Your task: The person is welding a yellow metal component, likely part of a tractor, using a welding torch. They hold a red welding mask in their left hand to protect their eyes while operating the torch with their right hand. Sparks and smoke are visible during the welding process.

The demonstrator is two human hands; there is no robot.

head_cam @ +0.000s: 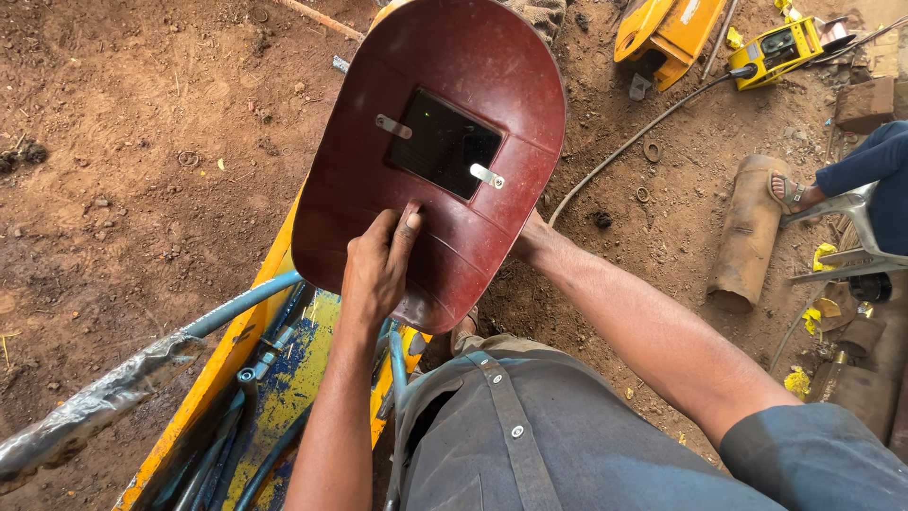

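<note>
Welding shield: dark red, smooth moulded plastic with a rounded top, a flat lower edge and faint ribs across the face; a dark rectangular glass window pinned by two small metal clips. It is held up over the yellow frame, inner face toward the wearer.

Left hand: laid flat against the lower part of the shield, fingers extended upward, thumb near the window's lower edge.

Right hand: wrist meets the shield's right edge; fingers hidden behind it, so the grip cannot be told.

Yellow frame: painted metal, chipped and scuffed, showing blue patches, with blue-grey hoses running along it.

Rusty pipe section: cylindrical, lying on red-brown dirt, well to the right.

Yellow machine: boxy, with a dark cable trailing across the ground
</note>
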